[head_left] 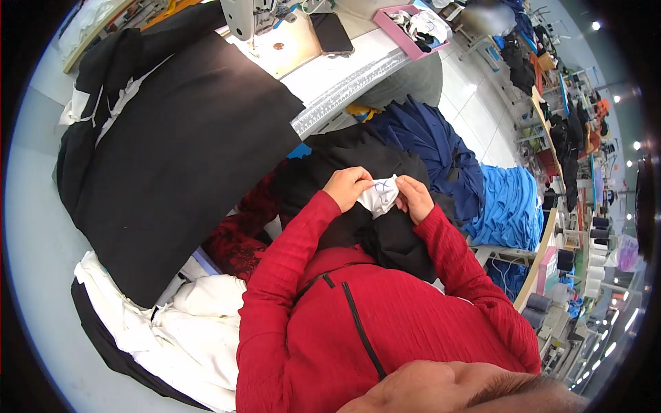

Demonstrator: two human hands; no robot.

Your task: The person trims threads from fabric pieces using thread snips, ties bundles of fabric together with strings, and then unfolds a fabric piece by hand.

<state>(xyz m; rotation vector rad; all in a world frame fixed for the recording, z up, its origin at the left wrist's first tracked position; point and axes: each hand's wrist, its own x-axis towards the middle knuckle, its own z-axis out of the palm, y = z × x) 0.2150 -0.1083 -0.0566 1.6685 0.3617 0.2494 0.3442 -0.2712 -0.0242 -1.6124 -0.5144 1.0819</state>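
Observation:
My left hand (349, 187) pinches one side of a small white piece of cloth (379, 196) with blue pen marks on it. At the other side, my right hand (415, 197) grips its edge between thumb and fingers. The white piece is stretched between the two hands, above my lap. Black fabric (396, 237) hangs directly below it and seems to join it, though the join is unclear. More black fabric (344, 158) lies behind my hands over my lap.
Ahead is a sewing machine (241, 17) on a white table with a phone (332, 33) and a pink box (413, 31) of scraps. A large black cloth (186, 144) drapes over the left side, above white fabric (186, 337). Navy fabric (430, 141) and light blue fabric (509, 206) are piled at right.

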